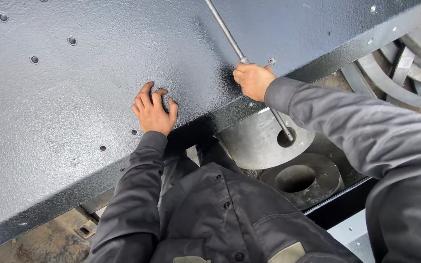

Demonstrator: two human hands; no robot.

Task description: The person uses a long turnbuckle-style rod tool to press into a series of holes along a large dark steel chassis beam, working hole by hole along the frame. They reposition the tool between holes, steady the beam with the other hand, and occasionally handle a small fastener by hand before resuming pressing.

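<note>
My left hand lies on the dark grey, speckle-textured painted steel panel, dotted with small round holes. My right hand holds a plain silver-grey metal rod. My sleeves are charcoal grey; the steel discs below are dull grey.

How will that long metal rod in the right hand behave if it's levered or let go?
The metal rod looks straight and rigid, so it should lever without flexing. Being round and smooth, it may slip or twist in the right hand. Its lower end sits in a hole of the grey disc, so released it would probably tip sideways.
</note>
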